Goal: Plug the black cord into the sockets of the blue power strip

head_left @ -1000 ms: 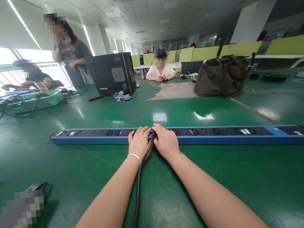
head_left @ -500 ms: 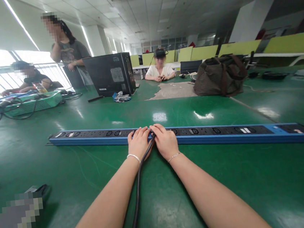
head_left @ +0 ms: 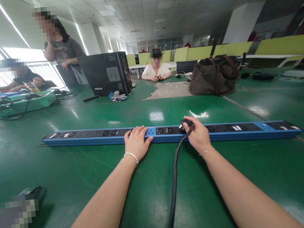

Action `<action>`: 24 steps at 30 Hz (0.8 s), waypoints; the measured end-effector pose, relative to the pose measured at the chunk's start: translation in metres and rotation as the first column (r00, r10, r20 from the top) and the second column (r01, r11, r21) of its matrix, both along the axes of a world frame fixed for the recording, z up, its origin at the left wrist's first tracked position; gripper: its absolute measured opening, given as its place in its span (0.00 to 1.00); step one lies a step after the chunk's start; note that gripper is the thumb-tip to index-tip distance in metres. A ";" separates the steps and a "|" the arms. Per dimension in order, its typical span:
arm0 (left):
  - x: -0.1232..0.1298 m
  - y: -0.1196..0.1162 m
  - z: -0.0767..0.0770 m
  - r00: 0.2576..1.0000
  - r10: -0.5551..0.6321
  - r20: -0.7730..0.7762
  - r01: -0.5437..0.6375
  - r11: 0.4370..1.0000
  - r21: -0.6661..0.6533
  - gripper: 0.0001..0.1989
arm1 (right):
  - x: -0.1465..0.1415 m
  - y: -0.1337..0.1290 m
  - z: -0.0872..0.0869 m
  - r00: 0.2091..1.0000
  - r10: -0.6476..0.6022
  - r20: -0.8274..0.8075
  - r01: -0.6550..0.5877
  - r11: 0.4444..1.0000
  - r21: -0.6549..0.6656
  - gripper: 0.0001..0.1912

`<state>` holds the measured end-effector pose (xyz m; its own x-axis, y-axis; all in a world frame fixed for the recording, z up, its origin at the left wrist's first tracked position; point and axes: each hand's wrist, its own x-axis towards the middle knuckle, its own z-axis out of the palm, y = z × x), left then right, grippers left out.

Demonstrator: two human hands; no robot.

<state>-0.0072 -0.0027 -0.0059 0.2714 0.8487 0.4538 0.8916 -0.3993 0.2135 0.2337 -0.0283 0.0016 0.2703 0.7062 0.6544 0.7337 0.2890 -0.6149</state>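
A long blue-and-black power strip [head_left: 154, 139] lies across the green table, its row of sockets facing up. My left hand [head_left: 136, 141] holds it left of centre, fingers over the top and thumb along the near side, beside a blue socket [head_left: 151, 131]. In my right hand [head_left: 199, 134], thumb and fingers are closed around a black power plug [head_left: 185, 125]. Its metal prongs point left, free of any socket, over the right half of the strip. From the plug a thick black cord [head_left: 174, 180] runs down toward me.
A black computer case [head_left: 107, 75], gloves [head_left: 118, 96] and a brown bag [head_left: 212, 77] stand across the table. At the left are a green basket [head_left: 31, 105] with cables and a blurred object [head_left: 14, 223]. One person sits opposite; two more are at the left.
My right hand has moved right along the strip, carrying the plug away from the middle. A blue socket there is now uncovered. My left hand stays on the strip.
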 end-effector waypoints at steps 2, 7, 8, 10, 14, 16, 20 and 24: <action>0.000 0.001 0.000 1.000 -0.003 0.005 0.003 1.000 -0.001 0.20 | 0.015 -0.005 -0.004 1.000 0.002 -0.024 -0.003 1.000 -0.024 0.19; -0.001 0.001 0.000 1.000 -0.005 0.002 0.005 1.000 0.006 0.20 | 0.013 -0.013 -0.005 1.000 0.000 0.009 0.001 0.993 -0.115 0.20; -0.001 0.001 0.000 1.000 -0.006 0.001 0.006 1.000 0.007 0.20 | 0.010 -0.013 -0.004 0.999 -0.012 0.043 0.017 0.991 -0.133 0.19; -0.001 0.001 0.000 1.000 -0.010 0.000 0.010 1.000 0.010 0.20 | 0.005 -0.013 -0.002 0.994 -0.024 0.108 0.040 0.989 -0.145 0.19; -0.001 0.000 0.001 1.000 -0.009 -0.002 0.009 1.000 0.011 0.20 | 0.001 -0.011 -0.001 0.986 -0.044 0.161 0.067 0.988 -0.140 0.18; -0.001 0.000 0.001 1.000 -0.007 -0.004 0.007 1.000 0.007 0.20 | 0.002 -0.010 -0.002 0.983 -0.052 0.178 0.076 0.988 -0.131 0.17; -0.001 0.000 0.002 1.000 -0.006 -0.010 0.006 1.000 -0.001 0.20 | 0.001 -0.006 -0.006 0.968 -0.017 0.249 0.039 0.996 -0.083 0.17; -0.001 0.000 0.001 1.000 -0.004 -0.026 0.004 1.000 -0.001 0.20 | -0.002 -0.003 -0.009 0.927 0.009 0.374 -0.017 1.000 0.018 0.17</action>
<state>-0.0085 -0.0024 -0.0046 0.2865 0.8479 0.4460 0.8952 -0.4028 0.1908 0.2322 -0.0308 -0.0078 -0.0060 0.6933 0.7207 0.9056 0.3095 -0.2901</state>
